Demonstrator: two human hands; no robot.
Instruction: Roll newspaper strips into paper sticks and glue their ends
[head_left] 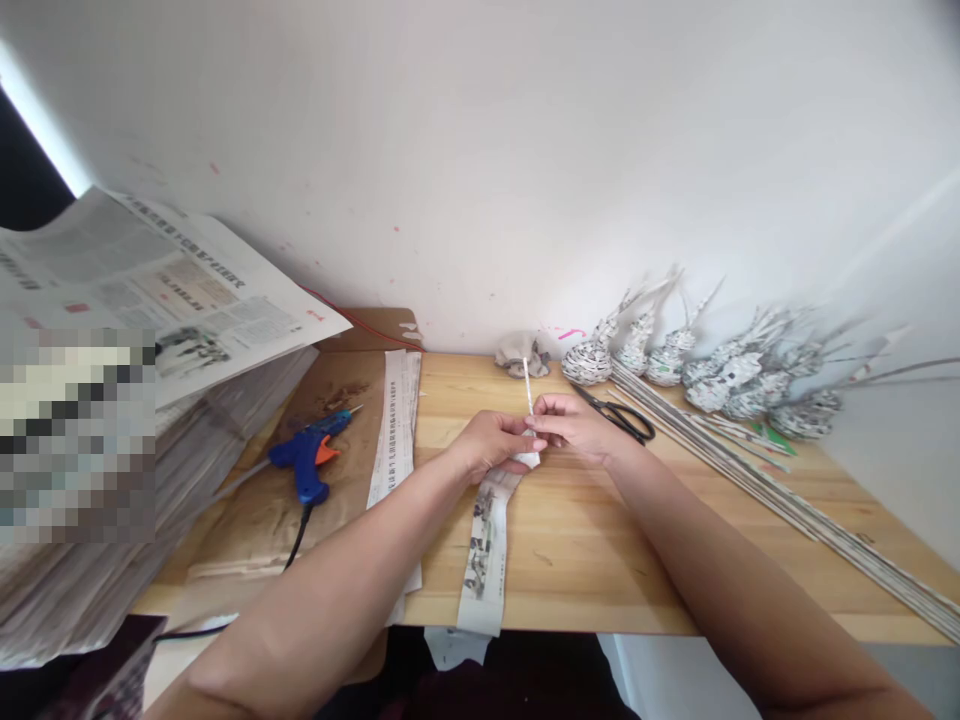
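A long newspaper strip (487,545) runs from my hands down over the front edge of the wooden table. Its upper end narrows into a thin rolled tube that points up toward the wall. My left hand (496,442) is closed on the strip where the rolling begins, thumb and fingers pinching the paper. Close against it, my right hand (566,422) pinches the base of the rolled part between thumb and fingertips. Black-handled scissors (619,412) lie just behind my right hand.
A blue glue gun (309,460) rests on brown cardboard (255,535) at left, beside stacked newspapers (187,480). More cut strips (395,430) lie left of my hands. Rolled paper sticks (750,490) stretch across the right, with several woven paper figures (589,360) along the wall.
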